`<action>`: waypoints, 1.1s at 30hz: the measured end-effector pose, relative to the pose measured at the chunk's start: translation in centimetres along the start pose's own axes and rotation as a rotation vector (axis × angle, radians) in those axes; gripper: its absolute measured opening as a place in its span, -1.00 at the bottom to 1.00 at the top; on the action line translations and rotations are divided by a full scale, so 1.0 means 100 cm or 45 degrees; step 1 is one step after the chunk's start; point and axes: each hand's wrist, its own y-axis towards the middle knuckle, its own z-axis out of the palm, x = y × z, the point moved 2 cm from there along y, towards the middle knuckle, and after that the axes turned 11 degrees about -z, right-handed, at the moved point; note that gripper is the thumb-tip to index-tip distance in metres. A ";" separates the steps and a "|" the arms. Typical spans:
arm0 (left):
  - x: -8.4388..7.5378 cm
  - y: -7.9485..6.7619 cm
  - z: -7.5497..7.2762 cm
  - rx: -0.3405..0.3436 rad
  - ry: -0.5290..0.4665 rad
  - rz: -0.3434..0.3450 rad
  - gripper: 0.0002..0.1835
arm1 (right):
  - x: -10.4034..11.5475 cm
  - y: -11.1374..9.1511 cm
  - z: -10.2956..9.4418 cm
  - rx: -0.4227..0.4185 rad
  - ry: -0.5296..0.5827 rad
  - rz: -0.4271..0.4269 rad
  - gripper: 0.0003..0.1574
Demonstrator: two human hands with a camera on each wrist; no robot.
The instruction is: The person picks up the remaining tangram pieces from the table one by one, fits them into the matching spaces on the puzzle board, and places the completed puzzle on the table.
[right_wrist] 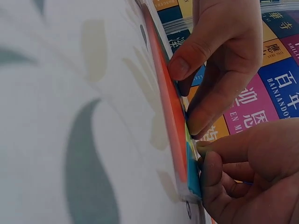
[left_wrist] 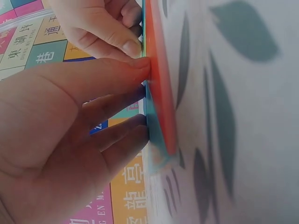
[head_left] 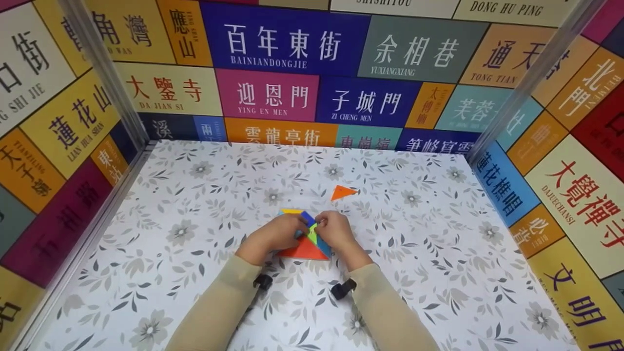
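Flat coloured tangram pieces lie together on the table under both hands. In the head view, a red triangle [head_left: 304,248] is nearest the person, with a yellow piece [head_left: 291,211] at the far side. A dark blue piece [head_left: 307,218], a light green piece [head_left: 312,232] and a teal piece [head_left: 322,247] show between and beside the hands. My left hand [head_left: 283,231] rests its thumb and fingertips on the pieces, fingers loosely bent. Curled fingers of my right hand [head_left: 335,229] touch the pieces near the green one; whether they pinch one is hidden.
A separate orange triangle [head_left: 343,192] lies beyond the hands, slightly right. The tabletop [head_left: 414,243] has a white leaf-and-flower print. Printed panels with Chinese lettering [head_left: 273,95] enclose the back and both sides. Dark straps [head_left: 343,290] sit at the wrists.
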 end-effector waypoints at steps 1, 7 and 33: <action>-0.001 0.000 0.000 -0.003 0.007 -0.013 -0.66 | -0.001 0.000 -0.001 0.010 0.068 0.049 -0.72; -0.007 0.002 0.003 -0.086 0.056 -0.029 -0.71 | -0.009 0.002 -0.004 -0.036 0.493 0.305 -0.58; -0.019 -0.001 0.008 0.004 0.172 -0.114 -0.52 | -0.022 0.020 -0.076 -0.423 1.094 0.344 -0.72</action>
